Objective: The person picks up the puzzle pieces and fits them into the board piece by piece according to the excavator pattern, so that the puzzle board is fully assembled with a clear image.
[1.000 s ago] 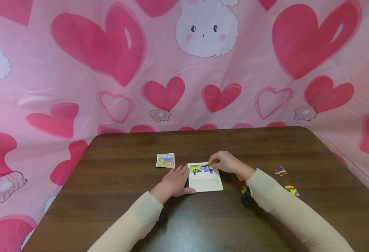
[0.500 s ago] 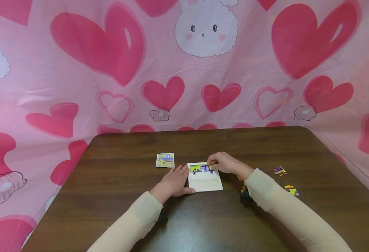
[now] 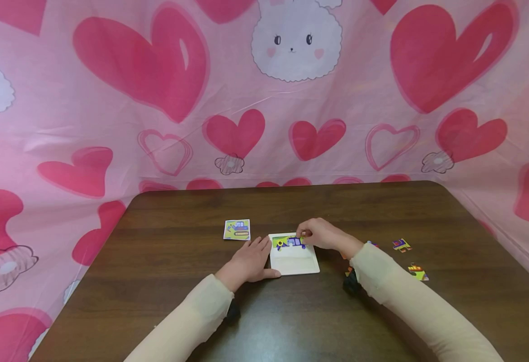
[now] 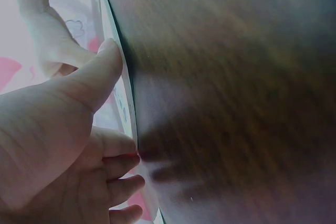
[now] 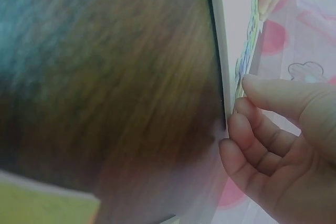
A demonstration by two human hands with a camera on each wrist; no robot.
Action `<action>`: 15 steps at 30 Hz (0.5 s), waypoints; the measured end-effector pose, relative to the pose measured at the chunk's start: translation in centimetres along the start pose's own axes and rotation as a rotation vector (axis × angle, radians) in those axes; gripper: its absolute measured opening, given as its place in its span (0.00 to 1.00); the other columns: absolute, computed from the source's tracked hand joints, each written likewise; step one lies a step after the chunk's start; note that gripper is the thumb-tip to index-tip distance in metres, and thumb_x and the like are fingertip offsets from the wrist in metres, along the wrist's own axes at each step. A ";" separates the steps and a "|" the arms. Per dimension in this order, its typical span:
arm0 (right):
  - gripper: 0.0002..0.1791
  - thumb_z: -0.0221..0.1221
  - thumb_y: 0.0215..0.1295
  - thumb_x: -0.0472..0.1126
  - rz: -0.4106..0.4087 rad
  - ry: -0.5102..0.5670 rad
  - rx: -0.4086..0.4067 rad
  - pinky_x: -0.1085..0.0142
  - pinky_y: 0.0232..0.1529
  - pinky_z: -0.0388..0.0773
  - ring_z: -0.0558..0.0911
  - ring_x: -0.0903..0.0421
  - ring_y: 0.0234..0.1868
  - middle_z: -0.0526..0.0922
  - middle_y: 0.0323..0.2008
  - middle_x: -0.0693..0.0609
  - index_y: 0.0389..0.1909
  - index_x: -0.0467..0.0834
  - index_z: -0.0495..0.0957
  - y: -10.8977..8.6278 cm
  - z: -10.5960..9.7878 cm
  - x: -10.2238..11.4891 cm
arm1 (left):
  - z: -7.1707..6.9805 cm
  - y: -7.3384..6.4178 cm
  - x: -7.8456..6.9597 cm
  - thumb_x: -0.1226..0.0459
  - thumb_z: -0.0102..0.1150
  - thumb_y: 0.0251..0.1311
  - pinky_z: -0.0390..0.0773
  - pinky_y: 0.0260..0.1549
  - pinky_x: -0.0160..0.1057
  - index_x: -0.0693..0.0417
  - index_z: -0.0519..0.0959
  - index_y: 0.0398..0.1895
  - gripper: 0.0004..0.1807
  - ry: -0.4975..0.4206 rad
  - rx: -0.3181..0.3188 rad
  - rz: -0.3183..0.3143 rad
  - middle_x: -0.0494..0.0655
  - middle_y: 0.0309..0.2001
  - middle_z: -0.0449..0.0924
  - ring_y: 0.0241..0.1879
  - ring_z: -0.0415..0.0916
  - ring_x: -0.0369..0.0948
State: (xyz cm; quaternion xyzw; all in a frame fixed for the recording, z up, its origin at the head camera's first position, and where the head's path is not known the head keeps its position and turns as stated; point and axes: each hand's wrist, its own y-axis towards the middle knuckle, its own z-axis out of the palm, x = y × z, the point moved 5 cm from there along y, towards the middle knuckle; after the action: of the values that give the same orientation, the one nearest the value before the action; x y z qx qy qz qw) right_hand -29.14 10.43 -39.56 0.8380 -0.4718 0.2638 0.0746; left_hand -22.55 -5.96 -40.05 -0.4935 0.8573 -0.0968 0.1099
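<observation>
Left hand [image 3: 247, 262], fingers extended, touches the white tray [image 3: 295, 266] at nine o'clock. Right hand [image 3: 322, 234] touches puzzle pieces [image 3: 287, 243] inside, at one o'clock; whether it pinches one, I cannot tell.

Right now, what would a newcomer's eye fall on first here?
Probably the pink backdrop, with red hearts and a bunny face, behind the dark wooden table. Mid-table, a white puzzle tray sits between the left hand, at its left edge, and the right hand, at its far right corner.
</observation>
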 end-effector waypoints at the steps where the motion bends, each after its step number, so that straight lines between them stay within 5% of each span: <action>1: 0.05 0.62 0.57 0.32 -0.003 0.004 0.003 0.66 0.29 0.67 0.69 0.56 0.28 0.72 0.23 0.54 0.33 0.44 0.81 -0.1 -0.1 0.0 | 0.0 0.0 0.0 0.39 0.51 0.56 0.52 0.62 0.48 0.63 0.56 0.68 0.47 0.001 0.001 -0.001 0.54 0.69 0.51 0.67 0.49 0.50; 15: 0.12 0.63 0.57 0.35 -0.038 0.088 -0.050 0.66 0.23 0.69 0.70 0.56 0.23 0.73 0.23 0.54 0.43 0.41 0.80 -2.0 -2.2 -0.3 | 0.0 0.0 0.0 0.39 0.52 0.55 0.51 0.62 0.48 0.62 0.55 0.69 0.47 -0.007 -0.001 -0.006 0.54 0.69 0.51 0.67 0.49 0.50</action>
State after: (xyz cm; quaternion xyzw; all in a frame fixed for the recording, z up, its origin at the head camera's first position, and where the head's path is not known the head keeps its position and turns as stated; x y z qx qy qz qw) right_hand -28.42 12.57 -37.59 0.8322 -0.4586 0.2869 0.1212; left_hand -22.50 -5.97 -40.06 -0.4965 0.8555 -0.0952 0.1123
